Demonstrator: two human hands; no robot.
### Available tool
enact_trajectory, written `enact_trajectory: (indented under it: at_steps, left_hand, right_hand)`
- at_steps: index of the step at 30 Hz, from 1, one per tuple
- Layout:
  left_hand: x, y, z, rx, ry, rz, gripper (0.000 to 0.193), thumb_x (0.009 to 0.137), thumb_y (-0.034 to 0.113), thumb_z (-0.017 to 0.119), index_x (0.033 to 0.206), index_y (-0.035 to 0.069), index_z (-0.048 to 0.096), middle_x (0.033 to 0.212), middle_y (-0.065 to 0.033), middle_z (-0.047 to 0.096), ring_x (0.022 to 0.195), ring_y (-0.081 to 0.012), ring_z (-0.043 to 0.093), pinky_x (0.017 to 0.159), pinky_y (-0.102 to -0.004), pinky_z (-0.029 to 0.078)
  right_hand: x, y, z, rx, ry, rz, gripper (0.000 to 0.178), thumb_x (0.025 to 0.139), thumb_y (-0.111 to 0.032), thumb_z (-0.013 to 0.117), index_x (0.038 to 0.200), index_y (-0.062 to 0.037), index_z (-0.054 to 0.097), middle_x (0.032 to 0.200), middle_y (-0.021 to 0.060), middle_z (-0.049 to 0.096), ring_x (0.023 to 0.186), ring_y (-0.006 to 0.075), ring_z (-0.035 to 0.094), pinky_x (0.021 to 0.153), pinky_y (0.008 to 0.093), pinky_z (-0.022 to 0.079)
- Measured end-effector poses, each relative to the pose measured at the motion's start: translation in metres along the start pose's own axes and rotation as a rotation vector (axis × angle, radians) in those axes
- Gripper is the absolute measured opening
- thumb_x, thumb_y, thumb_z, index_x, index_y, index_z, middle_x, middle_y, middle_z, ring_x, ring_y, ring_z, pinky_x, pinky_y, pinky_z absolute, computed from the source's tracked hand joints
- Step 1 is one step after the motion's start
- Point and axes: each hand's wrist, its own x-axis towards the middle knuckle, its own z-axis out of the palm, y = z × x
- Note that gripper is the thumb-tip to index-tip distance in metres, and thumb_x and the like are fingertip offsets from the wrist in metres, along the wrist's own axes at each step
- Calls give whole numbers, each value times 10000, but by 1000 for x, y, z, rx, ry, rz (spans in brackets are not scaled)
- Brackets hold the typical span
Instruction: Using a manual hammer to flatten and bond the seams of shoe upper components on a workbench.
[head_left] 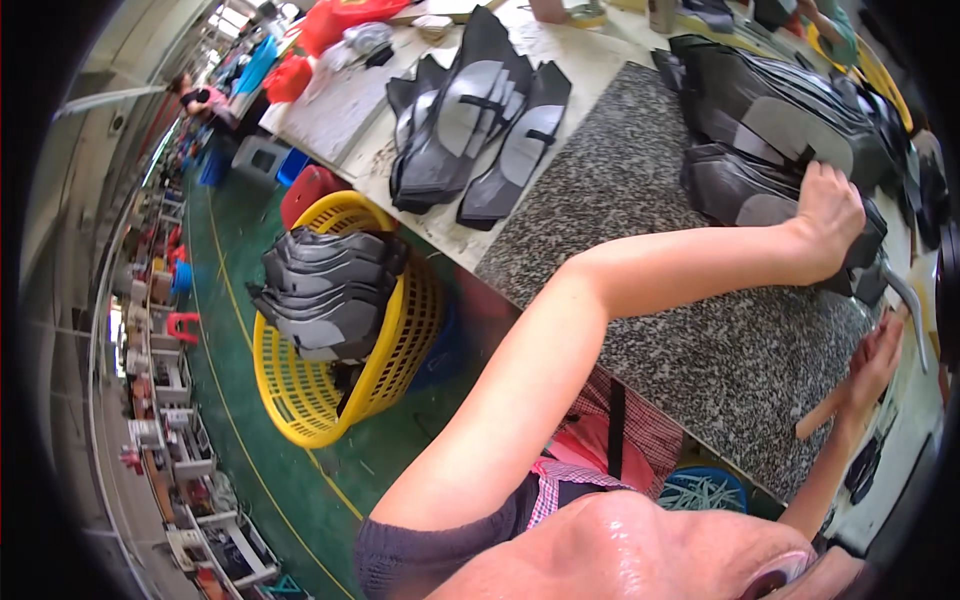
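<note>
The person's left hand (pixel 832 222), fingers bent and partly closed, touches a pile of dark gray cut pieces (pixel 775 110) on the counter (pixel 640 150); whether it pinches one cannot be told. Nearer the body, the right hand (pixel 872 370) is curled around a flat tan stick (pixel 820 413). Well left of the left hand, a yellow basket (pixel 290 395) holds similar pieces (pixel 330 290).
</note>
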Motion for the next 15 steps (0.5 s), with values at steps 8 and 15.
enact_trajectory:
  at_steps: [8, 15]
  left_hand:
    - [3, -7, -30, -115, -389, 29, 342, 646, 257, 829, 965, 149, 765, 1033, -48, 729, 1023, -210, 678, 915, -359, 434]
    - [-27, -29, -37, -201, -156, 252, 225, 744, 218, 787, 914, 73, 763, 944, -77, 714, 1011, -289, 637, 879, -382, 479]
  right_hand:
    - [5, 9, -21, 33, 33, -41, 328, 1069, -428, 426, 1032, -138, 576, 622, -119, 304, 468, -10, 230, 419, 193, 157]
    - [-5, 4, -10, 36, 86, -49, 337, 1067, -417, 443, 1107, -120, 596, 629, -123, 316, 468, -15, 227, 412, 189, 166]
